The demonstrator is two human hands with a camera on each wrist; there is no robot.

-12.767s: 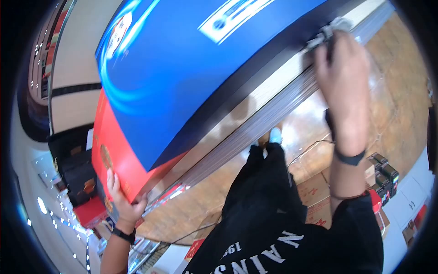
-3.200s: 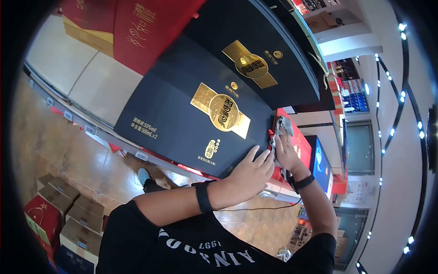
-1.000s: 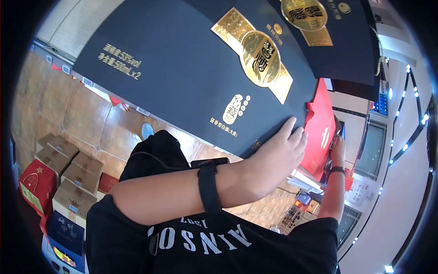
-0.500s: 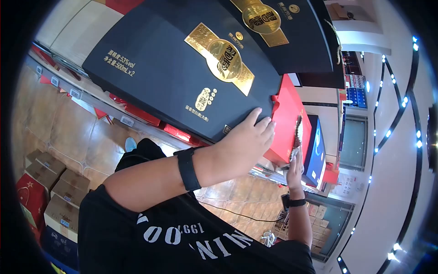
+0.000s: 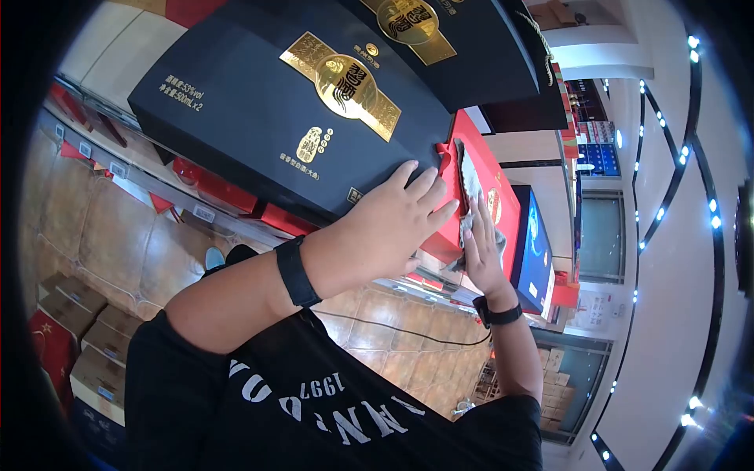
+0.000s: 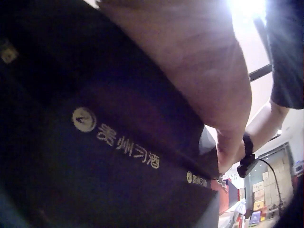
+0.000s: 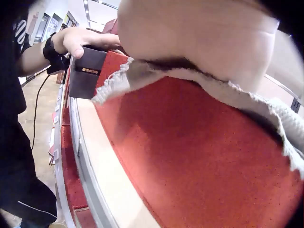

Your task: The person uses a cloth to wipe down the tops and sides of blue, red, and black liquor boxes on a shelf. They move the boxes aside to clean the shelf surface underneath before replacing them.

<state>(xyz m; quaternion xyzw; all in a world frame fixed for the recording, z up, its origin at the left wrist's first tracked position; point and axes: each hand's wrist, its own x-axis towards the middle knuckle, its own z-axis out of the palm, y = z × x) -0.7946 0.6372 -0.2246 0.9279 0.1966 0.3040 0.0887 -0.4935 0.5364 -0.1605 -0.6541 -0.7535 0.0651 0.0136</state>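
Observation:
A large dark gift box [image 5: 236, 118] with a gold emblem lies on the shelf, its side wall close up in the left wrist view. Spread over its right end, my left hand [image 5: 385, 216] rests with fingers extended. Beside that end sits a red box [image 5: 503, 177]. My right hand [image 5: 484, 247] lies on it, fingers straight, with a grey-white cloth [image 5: 470, 173] under them. From the right wrist, the cloth's frayed edge [image 7: 116, 88] runs across the red top [image 7: 199, 142] beneath the palm. The cloth reaches the dark box's edge.
Another dark box [image 5: 479, 55] with a rope handle stands behind. Past the red box is a blue box [image 5: 534, 243]. Price tags line the shelf's front edge [image 5: 204, 213]. Cartons [image 5: 102, 341] are stacked on the floor at left, and a cable [image 5: 408, 334] crosses behind me.
Long before, the cloth was at a blue box's edge. Over the last second my right hand has moved it from the red box's far side toward the dark box. My left hand stays on the dark box.

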